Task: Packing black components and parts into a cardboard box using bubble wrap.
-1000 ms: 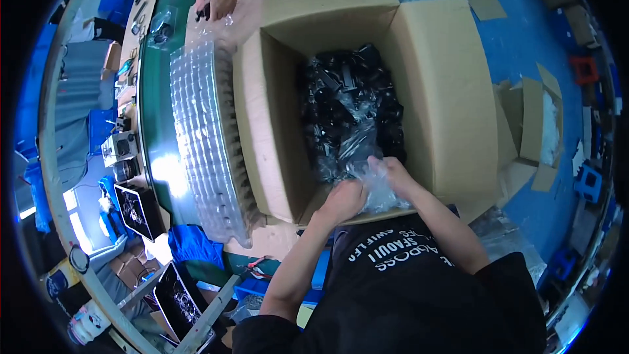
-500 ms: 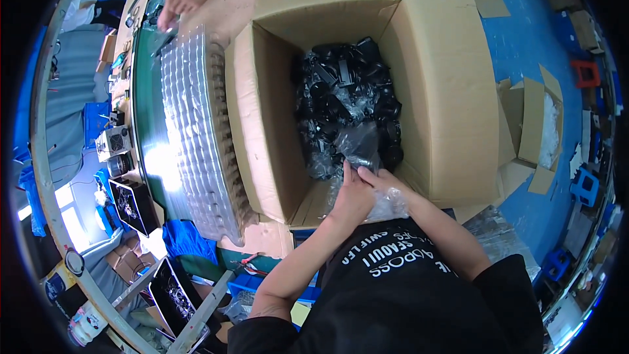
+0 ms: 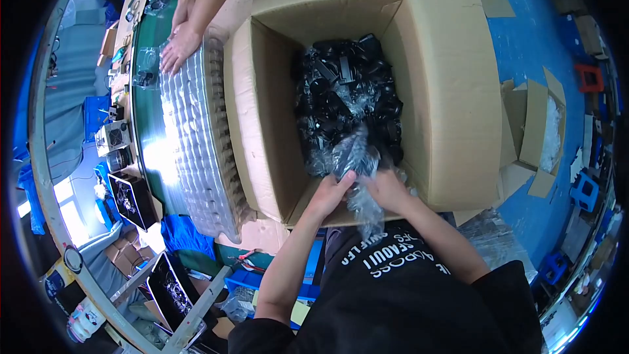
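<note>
A clear plastic bag (image 3: pixel 354 157) with something dark inside is held just within the near edge of the cardboard carton (image 3: pixel 458 98), its loose tail trailing toward the black shirt (image 3: pixel 419 301). The film is pinched by the fingers of the left hand (image 3: pixel 333 193), thumb uppermost; the right hand (image 3: pixel 388 191) is set against the bag's right side, but its fingertips are masked by blurred film, so whether they are closed cannot be told. If only slack film is gripped, the dark content could slip out and be dropped onto the black pieces (image 3: pixel 347 85) heaped toward the carton's far edge, and hard parts could be scuffed. The tail could be caught on the near edge and torn if it were tugged sharply. Just beyond the carton's left edge, a stack of clear moulded trays (image 3: pixel 196 137) is carried on the worktop (image 3: pixel 147 124), with a co-worker's hand (image 3: pixel 182 46) laid on its far end; the trays could be shifted if the left flap (image 3: pixel 246 131) were knocked.
</note>
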A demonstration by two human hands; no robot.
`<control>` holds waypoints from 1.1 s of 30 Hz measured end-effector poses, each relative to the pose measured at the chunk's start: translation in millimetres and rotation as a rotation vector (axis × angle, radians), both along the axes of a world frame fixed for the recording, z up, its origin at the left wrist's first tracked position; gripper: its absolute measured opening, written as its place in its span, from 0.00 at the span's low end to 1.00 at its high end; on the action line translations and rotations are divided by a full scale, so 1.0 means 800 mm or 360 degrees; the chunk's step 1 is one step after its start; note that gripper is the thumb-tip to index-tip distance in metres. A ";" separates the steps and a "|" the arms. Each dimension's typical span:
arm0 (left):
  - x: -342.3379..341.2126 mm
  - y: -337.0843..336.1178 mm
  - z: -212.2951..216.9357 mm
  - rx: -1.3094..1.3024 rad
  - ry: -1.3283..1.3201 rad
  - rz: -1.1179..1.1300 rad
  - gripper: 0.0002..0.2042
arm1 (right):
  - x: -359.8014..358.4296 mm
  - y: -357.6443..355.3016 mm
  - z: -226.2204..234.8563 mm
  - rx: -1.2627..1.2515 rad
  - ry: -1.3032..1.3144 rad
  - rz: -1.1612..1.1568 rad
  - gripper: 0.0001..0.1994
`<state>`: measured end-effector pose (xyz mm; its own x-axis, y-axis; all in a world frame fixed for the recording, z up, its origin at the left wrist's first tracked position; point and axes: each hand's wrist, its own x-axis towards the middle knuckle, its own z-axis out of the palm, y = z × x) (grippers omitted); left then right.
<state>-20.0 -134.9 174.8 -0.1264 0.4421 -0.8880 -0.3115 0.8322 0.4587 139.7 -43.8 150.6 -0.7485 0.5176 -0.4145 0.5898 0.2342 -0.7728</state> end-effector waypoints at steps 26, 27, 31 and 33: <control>-0.007 0.070 0.095 0.0523 0.1171 -0.1196 0.07 | 0.018 0.017 0.029 -0.0262 -0.0158 0.0037 0.13; 0.004 0.070 0.091 0.0850 0.1304 -0.1319 0.07 | 0.021 0.013 0.002 -0.0268 -0.0096 -0.0005 0.14; 0.034 0.057 0.058 0.1774 0.1713 -0.1613 0.06 | 0.028 0.010 -0.056 -0.0282 0.0081 -0.0129 0.14; 0.016 0.043 0.024 0.1674 0.1773 -0.1587 0.05 | 0.016 0.018 -0.022 -0.0583 0.0066 -0.0148 0.13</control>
<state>-7.0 -100.2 194.3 0.2333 0.9691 0.0803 0.8448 -0.2429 0.4768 152.8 -29.0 132.9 -0.7254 0.4074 -0.5548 0.5619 -0.1149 -0.8192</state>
